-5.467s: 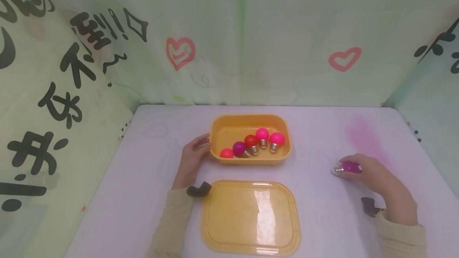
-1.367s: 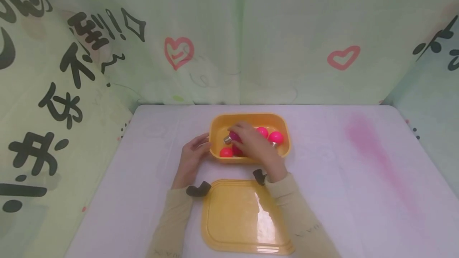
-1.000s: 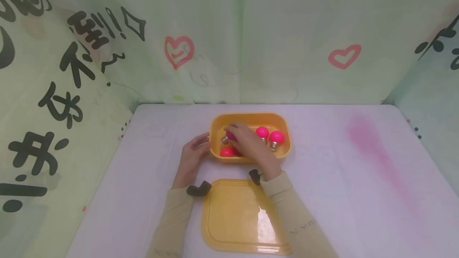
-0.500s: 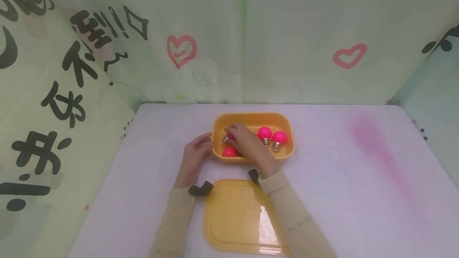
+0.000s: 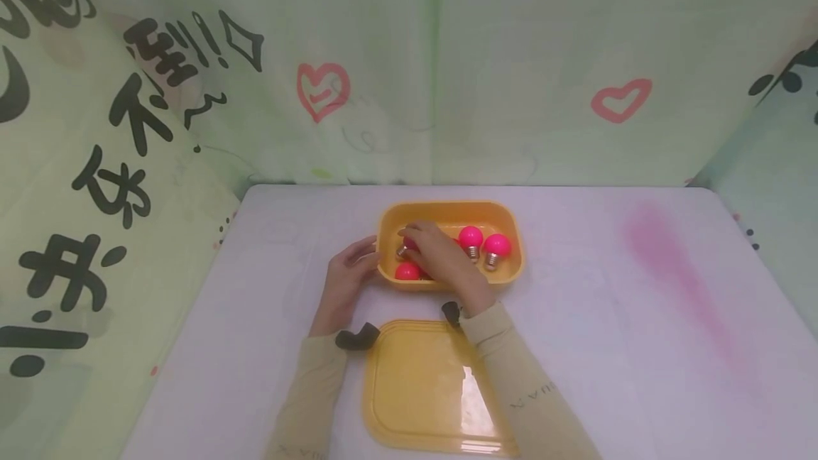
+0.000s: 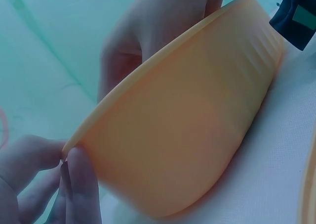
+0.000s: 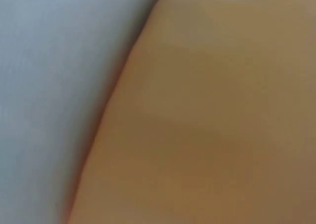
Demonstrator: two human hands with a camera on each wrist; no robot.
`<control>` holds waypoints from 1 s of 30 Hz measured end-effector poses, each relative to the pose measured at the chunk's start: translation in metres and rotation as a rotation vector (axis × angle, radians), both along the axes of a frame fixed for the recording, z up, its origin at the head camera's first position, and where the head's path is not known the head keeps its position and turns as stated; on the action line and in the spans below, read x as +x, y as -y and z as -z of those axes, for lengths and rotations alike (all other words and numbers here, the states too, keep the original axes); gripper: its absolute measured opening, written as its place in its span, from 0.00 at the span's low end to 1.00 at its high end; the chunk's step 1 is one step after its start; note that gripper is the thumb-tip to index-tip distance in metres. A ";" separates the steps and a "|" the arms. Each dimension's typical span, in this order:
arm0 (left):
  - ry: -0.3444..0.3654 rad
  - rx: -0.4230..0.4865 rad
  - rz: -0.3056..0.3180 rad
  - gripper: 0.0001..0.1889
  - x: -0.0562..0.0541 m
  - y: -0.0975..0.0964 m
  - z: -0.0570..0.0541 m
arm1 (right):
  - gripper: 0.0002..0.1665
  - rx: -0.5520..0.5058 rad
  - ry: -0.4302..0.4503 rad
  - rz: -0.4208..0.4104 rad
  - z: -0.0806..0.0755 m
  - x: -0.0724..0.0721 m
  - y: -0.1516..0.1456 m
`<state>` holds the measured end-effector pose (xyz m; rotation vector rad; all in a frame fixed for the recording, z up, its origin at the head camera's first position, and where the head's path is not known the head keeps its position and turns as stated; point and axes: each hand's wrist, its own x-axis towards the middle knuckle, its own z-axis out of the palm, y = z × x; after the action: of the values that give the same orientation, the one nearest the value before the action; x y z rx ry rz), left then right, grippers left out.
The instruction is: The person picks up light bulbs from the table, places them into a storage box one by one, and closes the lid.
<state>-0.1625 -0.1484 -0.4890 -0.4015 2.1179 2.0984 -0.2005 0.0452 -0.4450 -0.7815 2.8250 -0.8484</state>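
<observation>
A yellow plastic container [image 5: 456,213] stands near the back of the table, with small coloured light bulbs inside. My left hand [image 5: 348,275] pinches its left rim; the left wrist view shows the fingers [image 6: 83,179] on the rim. Inside the container, my right hand [image 5: 442,253] holds a purple light bulb, whose metal screw base [image 5: 402,252] points left; most of that bulb is hidden by the fingers. Two pink bulbs [image 5: 497,245] lie to the right of the hand, and a red-pink bulb [image 5: 407,272] lies at the front left. Other bulbs are covered by the hand.
A yellow lid [image 5: 422,389] lies flat on the white table [image 5: 607,346] in front of the container, partly under my right sleeve [image 5: 524,375]. Behind the table hangs a pale green cloth [image 5: 511,126] with drawn hearts. The right wrist view shows mainly the container's blurred wall [image 7: 197,135].
My right hand has carried the purple bulb from the right side of the table into the container's left part. In the last second it has barely moved. My left hand has stayed at the rim.
</observation>
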 end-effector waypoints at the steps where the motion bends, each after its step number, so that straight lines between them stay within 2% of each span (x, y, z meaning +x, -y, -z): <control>1: 0.003 0.001 0.000 0.19 0.000 0.000 0.000 | 0.25 -0.003 -0.002 0.001 0.000 0.000 0.000; 8: 0.000 0.010 -0.005 0.19 0.000 0.001 -0.001 | 0.25 -0.009 -0.048 0.003 -0.002 0.004 -0.003; 15: -0.022 0.024 0.004 0.20 0.000 0.002 0.000 | 0.22 -0.013 -0.141 -0.023 -0.010 0.007 -0.009; 18: -0.033 0.046 0.000 0.20 -0.001 0.001 -0.001 | 0.25 0.007 -0.176 -0.030 -0.014 0.009 -0.014; 23: -0.048 0.078 -0.009 0.20 -0.002 0.001 -0.003 | 0.27 0.022 -0.186 -0.034 -0.020 0.013 -0.019; 30: -0.015 0.024 -0.021 0.20 0.004 0.001 -0.011 | 0.27 0.031 -0.195 -0.022 -0.027 0.021 -0.027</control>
<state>-0.1582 -0.1499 -0.4776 -0.4080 2.1039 2.1429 -0.1794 0.0723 -0.4180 -0.9383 2.9827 -0.7623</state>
